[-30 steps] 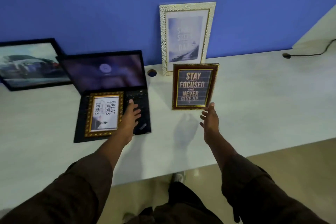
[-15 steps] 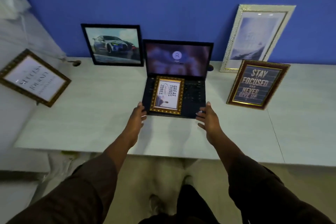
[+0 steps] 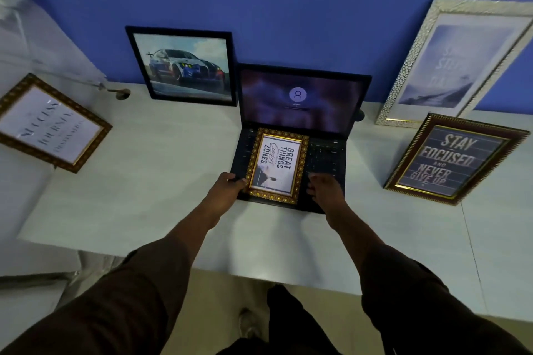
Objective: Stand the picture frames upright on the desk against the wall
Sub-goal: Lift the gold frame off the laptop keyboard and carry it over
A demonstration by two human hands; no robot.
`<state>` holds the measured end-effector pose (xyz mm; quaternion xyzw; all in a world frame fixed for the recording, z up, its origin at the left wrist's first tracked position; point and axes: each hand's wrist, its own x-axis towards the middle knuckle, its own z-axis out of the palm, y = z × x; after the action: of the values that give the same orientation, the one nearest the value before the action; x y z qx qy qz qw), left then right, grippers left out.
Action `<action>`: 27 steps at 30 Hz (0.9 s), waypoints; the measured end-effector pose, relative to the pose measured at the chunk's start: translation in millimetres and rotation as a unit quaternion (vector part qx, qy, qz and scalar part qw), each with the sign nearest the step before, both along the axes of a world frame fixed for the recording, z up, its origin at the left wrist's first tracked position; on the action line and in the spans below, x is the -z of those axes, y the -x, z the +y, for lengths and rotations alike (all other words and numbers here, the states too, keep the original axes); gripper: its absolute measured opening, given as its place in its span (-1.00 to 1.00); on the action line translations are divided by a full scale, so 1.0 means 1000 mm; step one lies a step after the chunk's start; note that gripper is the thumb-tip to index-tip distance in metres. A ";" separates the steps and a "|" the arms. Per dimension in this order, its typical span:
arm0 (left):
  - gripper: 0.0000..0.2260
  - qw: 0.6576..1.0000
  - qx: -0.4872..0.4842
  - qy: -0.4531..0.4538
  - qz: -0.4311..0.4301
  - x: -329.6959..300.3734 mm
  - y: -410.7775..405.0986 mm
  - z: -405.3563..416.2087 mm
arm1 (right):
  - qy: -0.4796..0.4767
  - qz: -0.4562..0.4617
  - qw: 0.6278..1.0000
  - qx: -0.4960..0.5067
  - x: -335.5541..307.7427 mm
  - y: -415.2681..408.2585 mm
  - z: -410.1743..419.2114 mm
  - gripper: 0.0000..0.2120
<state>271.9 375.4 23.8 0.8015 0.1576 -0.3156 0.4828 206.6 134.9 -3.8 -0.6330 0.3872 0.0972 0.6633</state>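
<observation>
A small gold ornate frame reading "Great things" lies flat on the laptop's keyboard. My left hand has its fingers curled on that frame's lower left edge. My right hand rests spread on the keys just right of the frame, a small gap from its edge. A black car picture and a tall white frame lean on the blue wall. A brown "Stay focused" frame stands upright in front of the white one. A gold "Success" frame lies tilted at the far left.
An open black laptop with a lit login screen sits at the desk's middle, against the wall. The pale desk runs left and right. A cable end lies by the car picture. The floor and my shoe show below the front edge.
Both hands moved forward onto the laptop; the left closed on the small gold frame's edge and the right came to rest on the keys beside it. The view shifted slightly closer.
</observation>
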 end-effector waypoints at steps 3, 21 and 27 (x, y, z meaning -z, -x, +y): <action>-0.51 1.000 0.002 -0.018 0.017 0.016 -0.021 -0.014 | 0.013 0.024 0.999 -0.019 0.022 -0.019 -0.007 -0.84; -0.51 0.990 -0.106 -0.069 -0.070 0.014 -0.016 0.006 | 0.008 -0.092 0.983 -0.157 0.004 -0.046 0.014 -0.84; -0.67 0.974 -0.080 -0.066 -0.202 -0.036 -0.036 0.081 | 0.024 -0.153 0.942 -0.297 -0.059 -0.064 0.045 -0.74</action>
<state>307.5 456.2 60.1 0.8637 0.1405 -0.0966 0.4744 270.5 180.0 55.2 -0.7422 0.0780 0.1826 0.6401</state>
